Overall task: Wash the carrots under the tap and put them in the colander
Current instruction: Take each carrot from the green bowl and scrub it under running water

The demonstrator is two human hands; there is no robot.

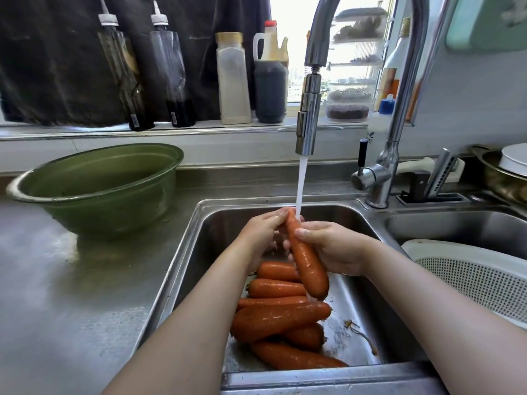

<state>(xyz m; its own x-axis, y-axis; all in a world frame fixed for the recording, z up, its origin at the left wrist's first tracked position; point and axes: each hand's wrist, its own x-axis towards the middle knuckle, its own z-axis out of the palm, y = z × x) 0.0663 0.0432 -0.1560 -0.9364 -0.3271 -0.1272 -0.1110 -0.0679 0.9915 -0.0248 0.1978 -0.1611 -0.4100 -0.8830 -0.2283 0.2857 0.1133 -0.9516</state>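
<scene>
Water runs from the chrome tap (pixel 306 118) onto the thin end of a carrot (pixel 309 263) that I hold tilted over the steel sink (pixel 182 260). My left hand (pixel 261 235) grips the carrot's upper tip. My right hand (pixel 333 246) wraps around its middle, thumb on top. Several more wet carrots (pixel 279 317) lie piled on the sink floor below. A white perforated colander (pixel 479 277) sits in the second basin on the right, and the part in view holds nothing.
A green bowl (pixel 97 189) stands on the steel counter at left. Sauce bottles (pixel 171 72) and jars line the windowsill behind. The tap's base and lever (pixel 370 178) rise at the back right of the sink, with a knife holder (pixel 433 183) and stacked dishes (pixel 510 166) beyond.
</scene>
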